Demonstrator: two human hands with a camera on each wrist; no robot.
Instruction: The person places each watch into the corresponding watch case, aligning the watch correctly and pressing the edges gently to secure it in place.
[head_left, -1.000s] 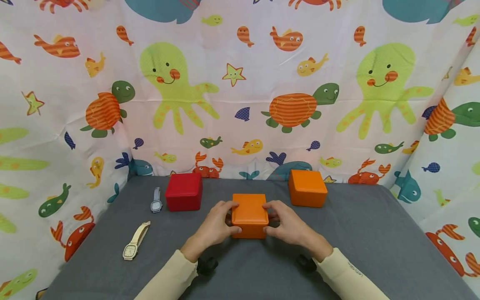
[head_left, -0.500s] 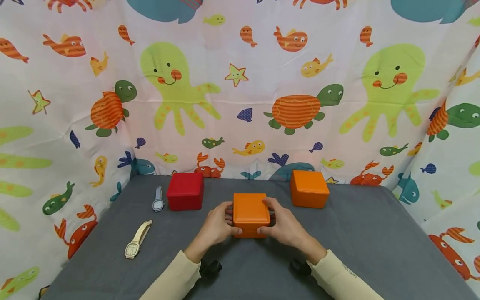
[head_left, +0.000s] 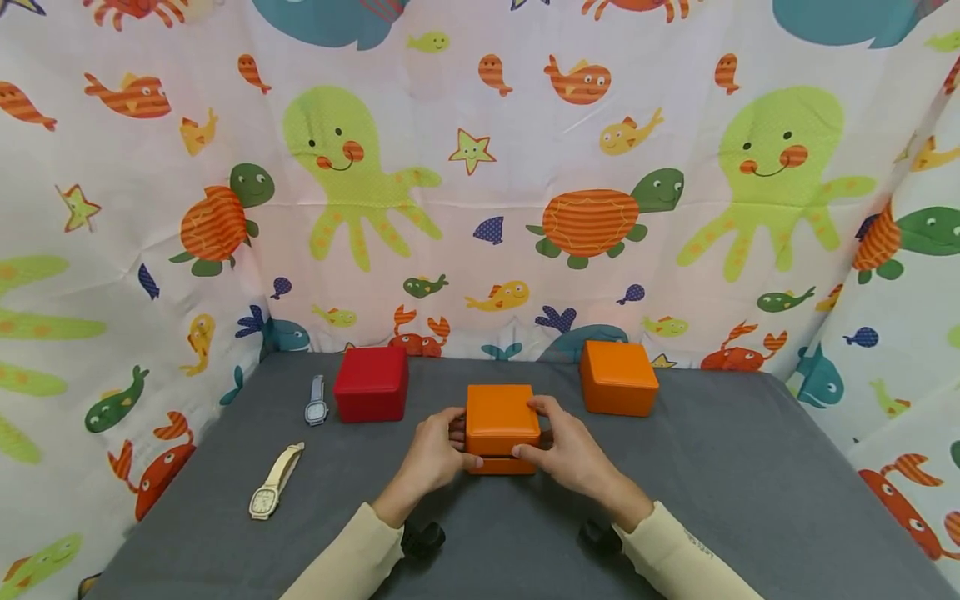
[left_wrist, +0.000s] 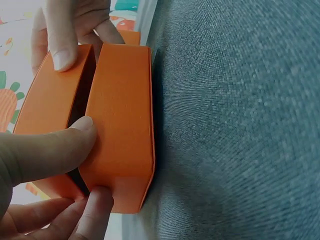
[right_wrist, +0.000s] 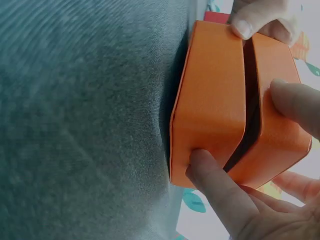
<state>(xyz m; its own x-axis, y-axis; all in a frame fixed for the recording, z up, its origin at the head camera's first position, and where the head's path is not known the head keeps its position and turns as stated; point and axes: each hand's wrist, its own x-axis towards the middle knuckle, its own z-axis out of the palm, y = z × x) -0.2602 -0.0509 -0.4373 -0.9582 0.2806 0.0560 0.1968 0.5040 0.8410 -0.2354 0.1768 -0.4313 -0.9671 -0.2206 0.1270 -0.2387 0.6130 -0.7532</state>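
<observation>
At the far left of the frame, the cream watch point(head_left: 270, 492) and, above it, the grey watch point(head_left: 317, 411) lay on the tabletop point(head_left: 750, 487), out of the way. The red box point(head_left: 371, 385) stood upper left of centre. Next came the left hand point(head_left: 431, 457), thumb tip at the seam and fingers curled against the left side, holding the base point(left_wrist: 122, 107). Steady downward pressure there seemed wiser than squeezing, with the thumb clear of the gap. The box point(head_left: 501, 417) sat on the tabletop just below the frame's centre, its lid point(left_wrist: 52, 100) raised at the front; the gap seemed to narrow rearward, suggesting a hinge, so a slow, even swing would suit it. The right hand point(head_left: 576, 454) pinched the lid; one of its fingers touched the base and might best come off. The other orange box point(head_left: 618, 379) stood upper right.
</observation>
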